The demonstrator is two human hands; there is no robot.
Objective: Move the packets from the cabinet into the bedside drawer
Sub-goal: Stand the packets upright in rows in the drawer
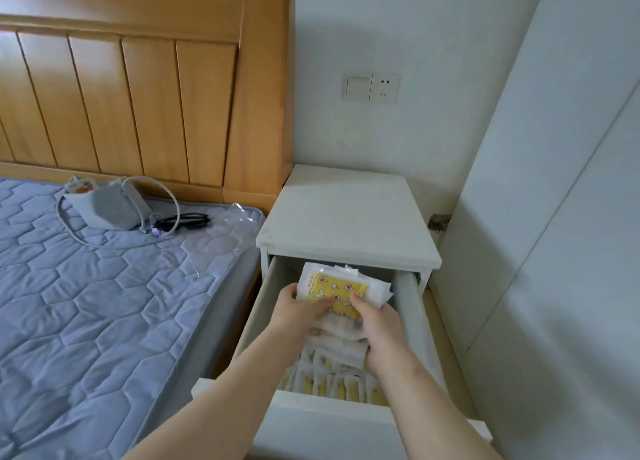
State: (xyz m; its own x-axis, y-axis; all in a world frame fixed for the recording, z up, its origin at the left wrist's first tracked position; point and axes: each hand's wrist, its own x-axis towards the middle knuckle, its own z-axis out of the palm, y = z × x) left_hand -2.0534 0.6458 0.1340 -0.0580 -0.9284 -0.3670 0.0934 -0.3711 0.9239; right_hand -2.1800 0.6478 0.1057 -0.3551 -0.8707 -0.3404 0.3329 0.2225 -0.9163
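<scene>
Both hands reach into the open white bedside drawer (410, 324): the left hand (300, 312) and right hand (377, 324) grip a stack of white packets (346, 295), the top one yellow with moon-and-star print, above more packets (332, 376) filed upright below.

Most fingers (292, 289) of the left hand (298, 316) and right hand (379, 324) are hidden beneath the stack of white and yellow patterned packets (341, 295), and both forearms run off the bottom edge. The front of the white bedside drawer (329, 414) masks the lower halves of the upright row of packets (332, 380), whose print is too small to read.
</scene>
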